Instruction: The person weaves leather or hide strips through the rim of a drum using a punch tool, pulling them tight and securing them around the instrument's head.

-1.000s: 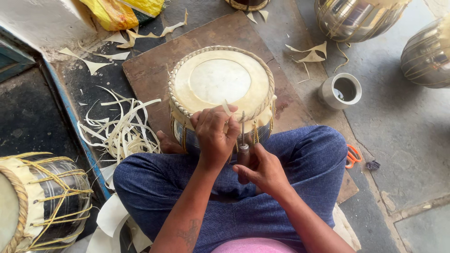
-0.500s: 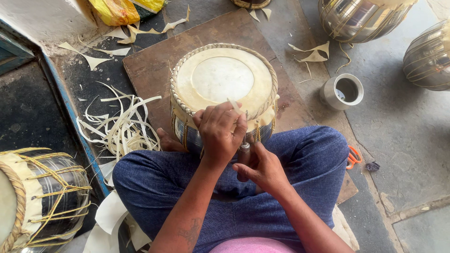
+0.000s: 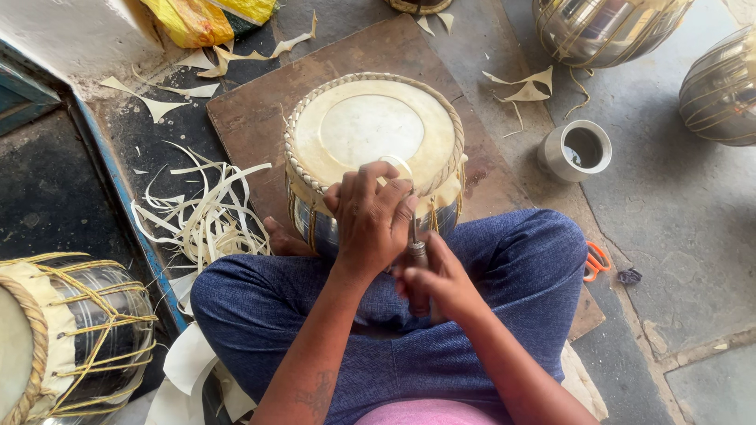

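A round metal drum [image 3: 375, 134] with a pale skin head and a braided rim stands upright on a brown board [image 3: 260, 110], pressed against my crossed legs in blue trousers. My left hand [image 3: 370, 216] is closed over the near rim of the drum, fingers curled on the skin edge and a thin pale strip. My right hand [image 3: 437, 275] sits just below it, gripping the handle of a thin metal awl [image 3: 416, 244] whose shaft points up at the rim.
Pale hide trimmings [image 3: 209, 220] lie left of the drum. Another laced drum [image 3: 63, 338] lies at the lower left. A small metal cup [image 3: 577, 149] stands right; shiny metal drum shells [image 3: 606, 27] sit top right. Orange-handled scissors [image 3: 594, 261] rest by my right knee.
My left hand has shifted slightly along the near rim and my right hand has pushed the awl closer under it. The drum stays on the board.
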